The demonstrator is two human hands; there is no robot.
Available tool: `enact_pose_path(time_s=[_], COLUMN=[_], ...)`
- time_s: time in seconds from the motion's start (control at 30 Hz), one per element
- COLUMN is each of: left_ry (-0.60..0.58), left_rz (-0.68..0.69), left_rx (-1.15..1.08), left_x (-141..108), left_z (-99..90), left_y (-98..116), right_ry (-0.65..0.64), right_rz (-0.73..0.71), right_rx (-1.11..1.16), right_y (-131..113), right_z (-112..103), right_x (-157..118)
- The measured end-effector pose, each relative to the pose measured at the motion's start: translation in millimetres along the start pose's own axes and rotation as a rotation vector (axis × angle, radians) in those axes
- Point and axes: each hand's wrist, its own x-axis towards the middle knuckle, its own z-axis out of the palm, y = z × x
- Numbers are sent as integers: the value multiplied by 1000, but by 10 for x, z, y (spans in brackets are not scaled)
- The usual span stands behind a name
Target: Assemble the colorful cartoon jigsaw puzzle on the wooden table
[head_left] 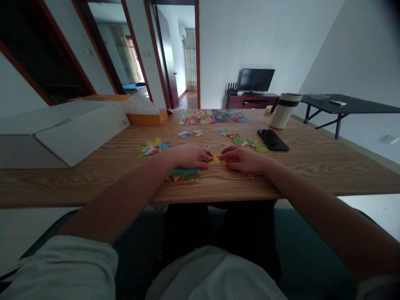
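Two hands work at mid-desk: the left hand (pixel 186 156) and right hand (pixel 245 160) meet over yellow jigsaw pieces (pixel 217 159), fingers together and lying flat; any grip is hard to confirm from this view. One joined section (pixel 183 175) lies just nearer the body. Several loose piece clusters (pixel 153 146) remain on the desk (pixel 312 166), below two complete picture panels (pixel 196 117).

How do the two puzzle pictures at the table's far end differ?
The left picture looks lighter than the right picture, which is darker. The left picture mixes pinks and greens, while the right picture is mostly blue. Both lie flat, side by side, on the wooden table.
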Motion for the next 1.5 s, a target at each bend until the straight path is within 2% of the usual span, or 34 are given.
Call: enact_pose_path(time_s=[0.1,0.3,0.4,0.47,0.53,0.67,0.77,0.97,1.27,1.5], left_ry=[0,19,28,39,51,58,62,76,57,61], left_rz=[-24,-66,-73,-78,-85,-87,-88,-86,-115,-116], left_rx=[-13,-4,-6,-9,-10,-8,-2,3,4,-13], left_x=[-1,15,33,42,49,63,72,66,56,63], left_z=[3,45,78,93,104,120,132,140,109,129], left_y=[17,-19,-65,-87,-103,-128,-144,-147,-100,-128], right_ry=[48,431,507,447,321,58,-64,-105,-82,-114], right_rz=[66,389,473,504,489,347,291,318,260,286], right_rx=[77,275,261,201,124,-60,-201,-304,-276,-271], right_y=[82,459,527,491,420,283,231,255,170,136], right_z=[8,-114,-183,-179,-128,44,151,210,173,165], right_x=[-2,-81,-136,-149,-136,-69,-32,-40,-80,-65])
